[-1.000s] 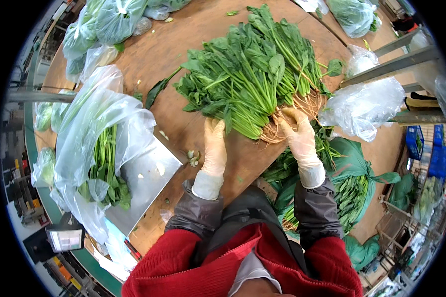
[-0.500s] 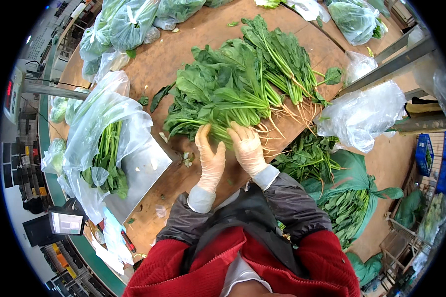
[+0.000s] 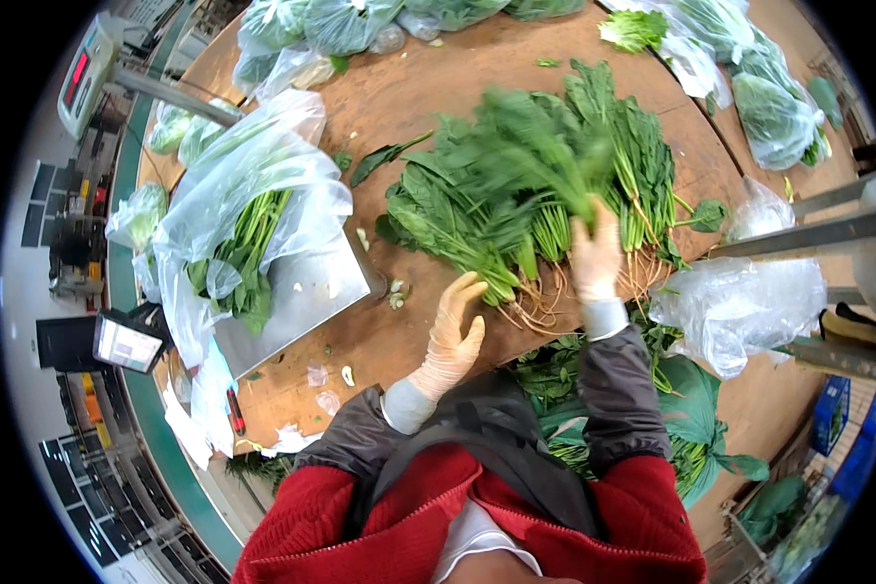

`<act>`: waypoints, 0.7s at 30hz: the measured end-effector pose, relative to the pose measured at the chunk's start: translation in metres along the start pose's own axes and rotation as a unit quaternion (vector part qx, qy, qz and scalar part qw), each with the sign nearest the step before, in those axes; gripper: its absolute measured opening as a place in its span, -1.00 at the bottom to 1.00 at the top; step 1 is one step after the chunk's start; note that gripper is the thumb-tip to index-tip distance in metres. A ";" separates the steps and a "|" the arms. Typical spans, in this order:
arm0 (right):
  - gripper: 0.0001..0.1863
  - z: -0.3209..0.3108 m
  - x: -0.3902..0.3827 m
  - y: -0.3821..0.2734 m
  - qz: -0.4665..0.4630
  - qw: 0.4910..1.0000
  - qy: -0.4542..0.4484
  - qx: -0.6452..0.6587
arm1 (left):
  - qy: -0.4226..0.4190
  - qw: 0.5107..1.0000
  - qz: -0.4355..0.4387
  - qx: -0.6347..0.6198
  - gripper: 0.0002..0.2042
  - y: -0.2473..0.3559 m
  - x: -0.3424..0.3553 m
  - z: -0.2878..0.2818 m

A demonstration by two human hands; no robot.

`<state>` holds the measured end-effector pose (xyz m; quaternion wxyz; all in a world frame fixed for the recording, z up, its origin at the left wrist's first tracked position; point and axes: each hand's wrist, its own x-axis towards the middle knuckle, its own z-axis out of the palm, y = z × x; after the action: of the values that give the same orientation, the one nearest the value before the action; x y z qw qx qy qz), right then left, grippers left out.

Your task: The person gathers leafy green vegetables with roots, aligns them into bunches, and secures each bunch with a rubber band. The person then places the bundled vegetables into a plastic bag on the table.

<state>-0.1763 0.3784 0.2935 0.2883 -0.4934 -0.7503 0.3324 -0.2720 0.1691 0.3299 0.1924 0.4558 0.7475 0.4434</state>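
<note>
A wide heap of spinach (image 3: 448, 214) with pale pinkish roots lies on the brown table, its roots toward me and to the right. My right hand (image 3: 597, 255), in a thin pale glove, is closed around the stem end of a spinach bunch (image 3: 545, 146). That bunch is smeared by motion above the heap, leaves pointing to the far left. My left hand (image 3: 455, 331), gloved alike, holds nothing. Its fingers are apart, just on the near side of the heap's stems.
At left a clear plastic bag (image 3: 234, 185) with greens rests on a metal scale plate (image 3: 311, 292). Bagged vegetables (image 3: 346, 24) line the far edge. A metal bar (image 3: 798, 238) and plastic bags (image 3: 740, 302) stand at right. A green sack (image 3: 696, 389) of greens sits below the table edge.
My right hand has moved right and away from me and now lifts a spinach bunch. The left hand has come off the stems, fingers apart. The whole view has shifted.
</note>
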 end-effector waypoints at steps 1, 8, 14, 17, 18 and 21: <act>-0.54 -0.005 0.011 0.014 0.039 0.999 0.019 -0.015 | -0.009 1.000 -0.005 -0.012 -0.59 -0.003 -0.003 0.000; -0.38 -0.029 0.032 0.025 0.088 0.993 0.001 0.079 | -0.009 1.000 -0.010 -0.008 -0.61 -0.019 0.016 0.006; -0.11 -0.026 -0.008 -0.015 -0.120 0.977 0.030 -0.171 | -0.007 0.999 0.005 -0.039 -0.62 -0.022 0.013 0.004; -0.05 0.002 -0.033 -0.040 -0.222 0.928 -0.088 -0.285 | -0.027 0.997 0.028 -0.059 -0.67 -0.024 0.008 -0.001; -0.04 0.011 -0.032 -0.039 -0.215 0.922 -0.115 -0.300 | -0.031 0.997 0.032 -0.060 -0.68 -0.025 0.006 -0.002; -0.19 0.022 0.001 -0.002 -0.189 0.938 -0.043 -0.288 | -0.035 0.995 -0.011 -0.088 -0.69 -0.031 -0.002 -0.001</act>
<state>-0.1944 0.3739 0.2811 0.1587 -0.3899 -0.9049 0.0623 -0.2871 0.1608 0.3042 0.2623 0.4442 0.7033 0.4892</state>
